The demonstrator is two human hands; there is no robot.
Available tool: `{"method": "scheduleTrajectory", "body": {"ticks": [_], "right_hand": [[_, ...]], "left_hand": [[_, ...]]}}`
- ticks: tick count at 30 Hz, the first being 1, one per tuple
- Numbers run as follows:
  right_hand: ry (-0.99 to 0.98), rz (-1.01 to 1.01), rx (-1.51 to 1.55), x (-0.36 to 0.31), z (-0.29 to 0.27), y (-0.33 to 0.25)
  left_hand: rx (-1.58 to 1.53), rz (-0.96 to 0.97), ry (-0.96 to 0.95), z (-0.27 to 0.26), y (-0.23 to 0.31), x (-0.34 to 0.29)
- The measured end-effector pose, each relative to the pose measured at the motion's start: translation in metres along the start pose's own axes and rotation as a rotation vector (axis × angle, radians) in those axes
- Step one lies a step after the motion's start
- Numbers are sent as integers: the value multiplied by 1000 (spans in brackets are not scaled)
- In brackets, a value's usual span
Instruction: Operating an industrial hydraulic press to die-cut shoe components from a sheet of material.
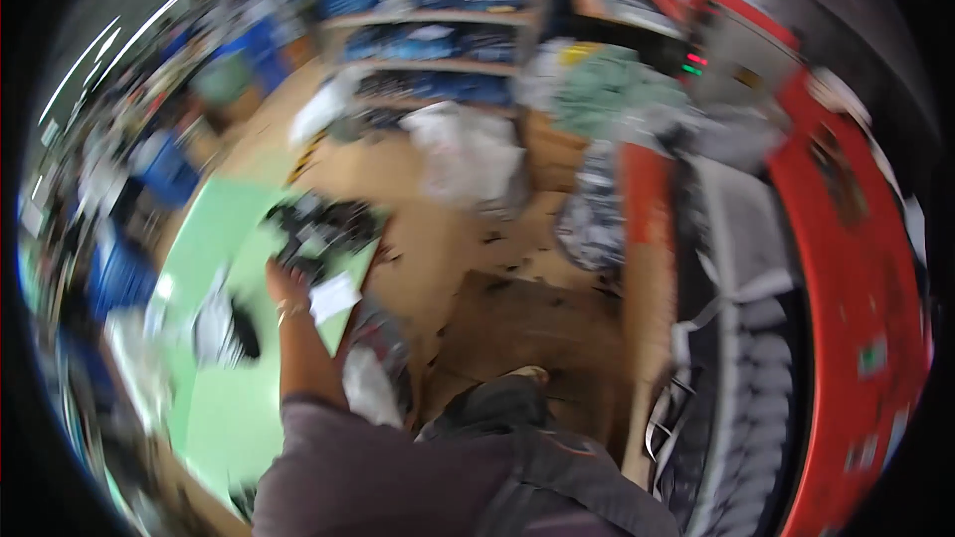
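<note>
My left hand [286,284] reaches over the pale green table [239,418] on my left, a band around its wrist. Motion smears its fingers, so whether they grip anything cannot be made out. Right beyond the fingertips lies a heap of dark and grey cloth pieces [343,226]. Beside the hand, toward the table's right edge, is a white sheet [335,296]. A white-and-black cloth piece [221,328] rests on the table left of my forearm. My right hand is out of the picture.
To my right runs a long red machine [846,338] with rows of grey cloth pieces [761,388] along it. Shelves of blue folded cloth [438,45] stand ahead. White plastic bags [463,154] and a brown mat [532,338] are on the floor, with scattered dark scraps.
</note>
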State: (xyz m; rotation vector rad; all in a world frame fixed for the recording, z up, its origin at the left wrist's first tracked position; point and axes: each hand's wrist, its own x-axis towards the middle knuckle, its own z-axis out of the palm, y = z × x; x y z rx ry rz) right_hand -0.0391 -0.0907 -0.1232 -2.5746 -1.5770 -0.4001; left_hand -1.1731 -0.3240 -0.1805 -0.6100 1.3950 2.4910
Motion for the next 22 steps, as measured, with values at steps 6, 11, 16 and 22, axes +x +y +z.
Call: {"method": "scheduleTrajectory", "body": {"ticks": [6,11,16,22], "right_hand": [[81,410,-262,-234,-84,44],[-35,1027,45,-253,-152,-22],[-149,1061,-14,-242,-177,-65],[-96,1079,-12,-277,-184,-57]], "left_hand": [[586,-125,-817,278,-202,-167],[626,-132,-1825,382,-317,-484],[1044,1037,-1985,392,-425,-575],[1529,1037,-2047,376,-428,-621]]}}
